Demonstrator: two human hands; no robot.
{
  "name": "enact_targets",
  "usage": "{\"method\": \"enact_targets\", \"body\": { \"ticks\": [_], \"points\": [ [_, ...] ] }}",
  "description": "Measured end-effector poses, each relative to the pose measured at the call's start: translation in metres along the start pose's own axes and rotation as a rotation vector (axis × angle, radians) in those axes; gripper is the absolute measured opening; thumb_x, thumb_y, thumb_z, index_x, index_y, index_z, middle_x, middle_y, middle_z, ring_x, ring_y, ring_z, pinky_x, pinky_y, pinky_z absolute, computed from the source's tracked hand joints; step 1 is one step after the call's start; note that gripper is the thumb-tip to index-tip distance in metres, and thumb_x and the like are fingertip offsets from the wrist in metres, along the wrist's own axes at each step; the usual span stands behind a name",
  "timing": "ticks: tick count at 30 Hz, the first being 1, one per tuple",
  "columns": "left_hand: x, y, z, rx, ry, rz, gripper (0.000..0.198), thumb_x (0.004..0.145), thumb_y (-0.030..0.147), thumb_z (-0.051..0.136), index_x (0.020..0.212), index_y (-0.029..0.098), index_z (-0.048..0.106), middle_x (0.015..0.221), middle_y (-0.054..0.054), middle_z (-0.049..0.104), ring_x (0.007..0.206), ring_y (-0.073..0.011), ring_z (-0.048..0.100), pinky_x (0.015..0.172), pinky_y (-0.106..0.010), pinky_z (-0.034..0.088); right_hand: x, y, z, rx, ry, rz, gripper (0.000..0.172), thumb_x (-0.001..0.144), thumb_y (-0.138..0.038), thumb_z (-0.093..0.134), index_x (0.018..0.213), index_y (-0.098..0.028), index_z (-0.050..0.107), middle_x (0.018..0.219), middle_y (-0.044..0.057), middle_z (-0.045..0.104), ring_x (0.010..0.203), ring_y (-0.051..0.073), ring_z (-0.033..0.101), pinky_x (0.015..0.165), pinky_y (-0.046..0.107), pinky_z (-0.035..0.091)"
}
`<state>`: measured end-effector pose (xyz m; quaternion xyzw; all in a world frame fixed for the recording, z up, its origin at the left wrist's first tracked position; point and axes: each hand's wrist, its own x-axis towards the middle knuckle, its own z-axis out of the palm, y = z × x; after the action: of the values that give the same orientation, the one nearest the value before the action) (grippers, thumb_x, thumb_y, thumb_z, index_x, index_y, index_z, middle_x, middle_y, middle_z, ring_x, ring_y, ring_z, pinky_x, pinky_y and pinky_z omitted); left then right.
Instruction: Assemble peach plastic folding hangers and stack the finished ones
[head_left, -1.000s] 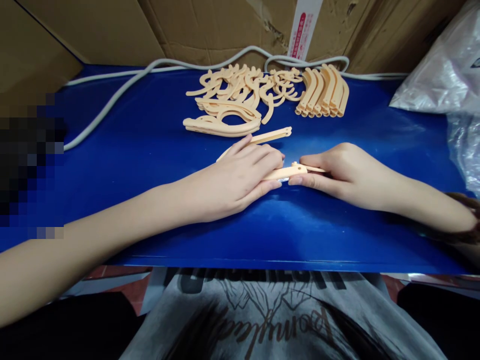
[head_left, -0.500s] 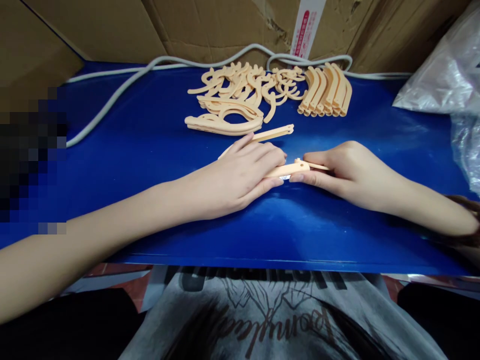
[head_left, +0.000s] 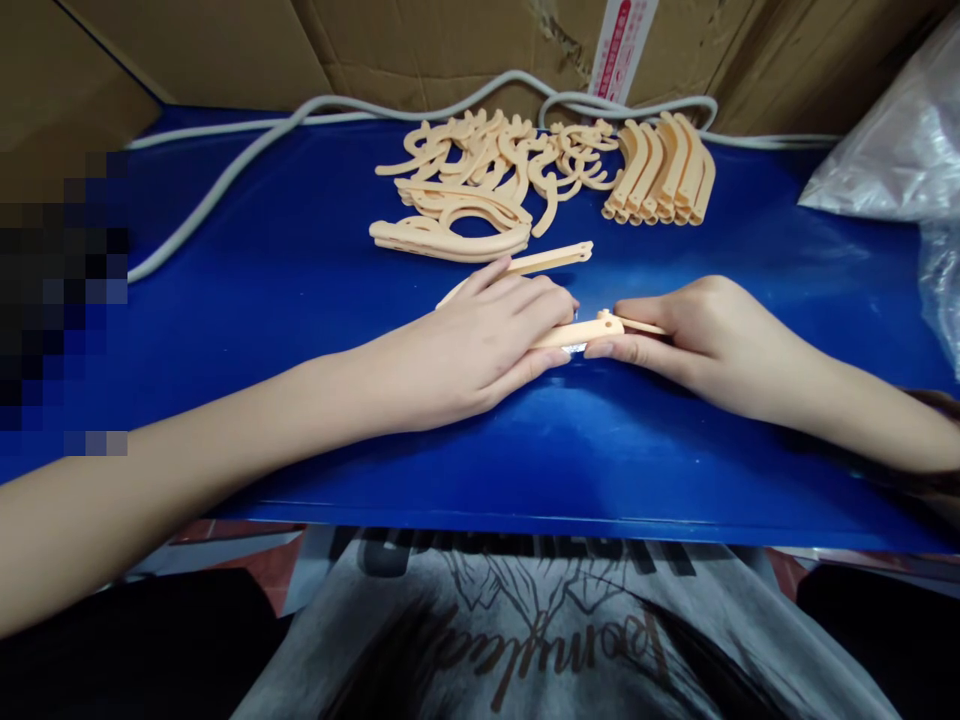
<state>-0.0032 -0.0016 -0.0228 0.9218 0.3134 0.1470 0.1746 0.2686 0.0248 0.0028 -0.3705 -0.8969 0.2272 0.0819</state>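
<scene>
My left hand (head_left: 499, 340) is closed around a beige plastic hanger arm (head_left: 577, 333), whose holed end sticks out to the right past my fingers. A thin beige piece (head_left: 643, 326) is pinched between the thumb and fingers of my right hand (head_left: 705, 335), against that end; its full shape is hidden. Something small and silvery-white (head_left: 574, 348) shows under the arm between my hands. Just beyond my left fingers lies another beige hanger arm (head_left: 555, 258), partly covered by the hand.
Behind my hands on the blue table (head_left: 450, 480) lie piled beige hooks (head_left: 487, 150), stacked curved arms (head_left: 660, 170) and folded hanger pieces (head_left: 450, 240). A white cable (head_left: 247, 160) runs along the back before cardboard (head_left: 435, 50). A clear plastic bag (head_left: 885, 150) stands at right.
The camera view has shifted slightly, so the table's things appear a little higher. Both hands keep the same hold at the arm's end, with hardly any visible movement.
</scene>
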Motion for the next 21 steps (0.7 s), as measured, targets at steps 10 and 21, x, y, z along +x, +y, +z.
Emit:
{"method": "enact_targets", "body": {
  "ticks": [10,21],
  "points": [
    [-0.0012,-0.0017,0.0014,0.034,-0.009,0.025,0.041,0.122,0.038,0.034,0.138,0.016,0.065,0.149,-0.017,0.073,0.152,-0.0368,0.064,0.145,-0.064,0.030,-0.0004,-0.0004,0.0063,-0.175,-0.010,-0.005,0.088,0.103,-0.101,0.010,0.074,-0.026,0.045,0.059,0.000,0.045,0.054,0.015,0.037,0.063,0.035,0.023],
    [-0.0031,-0.0044,0.0017,0.082,-0.019,0.060,0.042,0.124,0.036,0.035,0.145,0.015,0.064,0.161,-0.018,0.069,0.158,-0.0369,0.061,0.145,-0.065,0.032,-0.0009,-0.0031,0.0071,-0.260,-0.045,0.008,0.086,0.108,-0.091,0.000,0.075,-0.026,0.045,0.058,0.002,0.048,0.053,0.017,0.039,0.063,0.035,0.025]
  ]
}}
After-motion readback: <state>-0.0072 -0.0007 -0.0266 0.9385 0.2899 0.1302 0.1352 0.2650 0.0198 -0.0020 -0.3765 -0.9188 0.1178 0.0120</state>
